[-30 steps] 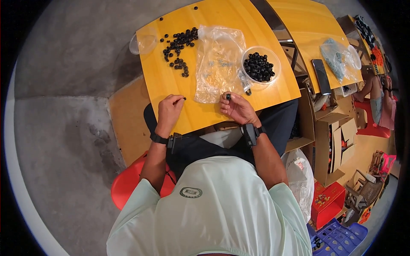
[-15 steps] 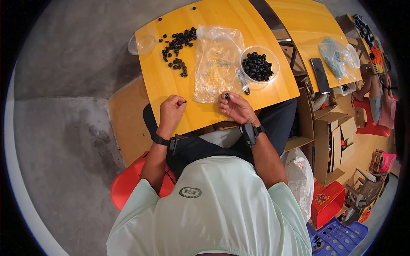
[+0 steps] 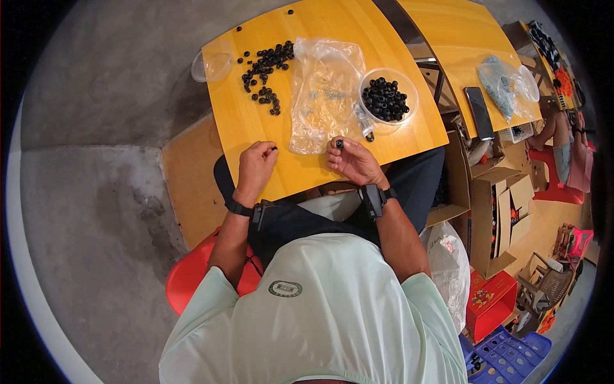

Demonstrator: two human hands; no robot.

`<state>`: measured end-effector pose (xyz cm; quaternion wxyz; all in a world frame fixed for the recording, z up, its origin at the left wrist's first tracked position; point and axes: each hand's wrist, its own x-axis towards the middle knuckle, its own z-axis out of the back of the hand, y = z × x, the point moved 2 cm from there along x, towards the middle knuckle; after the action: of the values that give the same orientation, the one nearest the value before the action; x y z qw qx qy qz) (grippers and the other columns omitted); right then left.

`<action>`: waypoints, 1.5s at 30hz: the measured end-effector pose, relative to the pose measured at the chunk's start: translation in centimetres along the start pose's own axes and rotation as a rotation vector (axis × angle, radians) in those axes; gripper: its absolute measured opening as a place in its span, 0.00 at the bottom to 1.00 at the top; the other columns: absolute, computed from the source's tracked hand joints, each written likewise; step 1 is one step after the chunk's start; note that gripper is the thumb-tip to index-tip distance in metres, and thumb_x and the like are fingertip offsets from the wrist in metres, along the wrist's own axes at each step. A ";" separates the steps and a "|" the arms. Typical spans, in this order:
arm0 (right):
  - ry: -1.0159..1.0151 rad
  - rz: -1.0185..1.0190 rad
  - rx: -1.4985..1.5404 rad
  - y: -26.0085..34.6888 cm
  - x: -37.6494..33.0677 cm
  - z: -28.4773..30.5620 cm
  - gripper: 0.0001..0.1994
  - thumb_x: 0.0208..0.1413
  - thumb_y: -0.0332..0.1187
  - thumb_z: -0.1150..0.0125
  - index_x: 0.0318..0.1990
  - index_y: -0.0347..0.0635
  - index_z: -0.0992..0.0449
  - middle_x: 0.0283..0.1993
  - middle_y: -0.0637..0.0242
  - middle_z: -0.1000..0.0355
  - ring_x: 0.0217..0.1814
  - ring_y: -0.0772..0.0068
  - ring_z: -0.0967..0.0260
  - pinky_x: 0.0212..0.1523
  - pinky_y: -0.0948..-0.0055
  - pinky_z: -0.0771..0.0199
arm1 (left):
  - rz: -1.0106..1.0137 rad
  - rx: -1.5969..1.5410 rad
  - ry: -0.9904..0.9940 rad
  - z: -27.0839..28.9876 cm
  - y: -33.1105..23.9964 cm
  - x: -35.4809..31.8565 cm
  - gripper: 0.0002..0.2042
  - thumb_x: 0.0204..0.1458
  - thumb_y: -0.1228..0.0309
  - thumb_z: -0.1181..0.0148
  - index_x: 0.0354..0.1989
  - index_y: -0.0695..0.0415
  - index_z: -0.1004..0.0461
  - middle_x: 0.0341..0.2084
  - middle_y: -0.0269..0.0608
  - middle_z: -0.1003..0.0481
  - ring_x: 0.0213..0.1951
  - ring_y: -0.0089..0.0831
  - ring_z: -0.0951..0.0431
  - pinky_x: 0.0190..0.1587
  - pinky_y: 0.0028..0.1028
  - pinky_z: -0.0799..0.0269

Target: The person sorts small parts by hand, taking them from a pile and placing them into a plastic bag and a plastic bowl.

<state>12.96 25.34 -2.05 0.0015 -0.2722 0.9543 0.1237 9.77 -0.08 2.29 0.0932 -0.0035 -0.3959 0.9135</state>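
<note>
Right hand (image 3: 354, 161) pinched a small black ring (image 3: 339, 144) just below the clear bag (image 3: 323, 93); left hand (image 3: 256, 164), curled, gripped a tiny dark piece (image 3: 275, 148) beside that bag.

Left hand (image 3: 256, 168): we see a dark speck at its fingertips, too small to identify.
Clear bag (image 3: 323, 93): contents blurred.
</note>
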 end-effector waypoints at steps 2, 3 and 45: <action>0.002 0.000 -0.009 0.0 0.0 0.0 0.10 0.64 0.38 0.44 0.38 0.40 0.28 0.36 0.69 0.37 0.38 0.74 0.40 0.40 0.72 0.37 | -0.035 0.027 0.002 0.0 -0.1 0.1 0.08 0.49 0.78 0.38 0.38 0.66 0.21 0.25 0.49 0.24 0.27 0.37 0.22 0.32 0.30 0.27; 0.002 -0.002 -0.009 0.0 0.1 0.1 0.10 0.64 0.38 0.44 0.38 0.40 0.28 0.36 0.69 0.37 0.38 0.74 0.40 0.40 0.72 0.37 | -0.067 0.069 0.001 0.0 0.1 0.1 0.08 0.49 0.78 0.38 0.37 0.66 0.21 0.25 0.49 0.24 0.28 0.40 0.22 0.32 0.31 0.27; 0.015 -0.009 -0.067 0.1 0.1 0.6 0.11 0.64 0.40 0.44 0.41 0.41 0.28 0.37 0.69 0.37 0.39 0.75 0.39 0.42 0.72 0.36 | 0.300 -1.392 0.423 -4.3 -4.2 -0.5 0.09 0.57 0.76 0.39 0.45 0.63 0.25 0.37 0.45 0.21 0.26 0.23 0.23 0.47 0.31 0.23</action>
<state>12.76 25.52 -2.63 -0.0140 -0.2771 0.9484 0.1535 11.31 5.75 2.36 0.0178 -0.2916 -0.8523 0.4339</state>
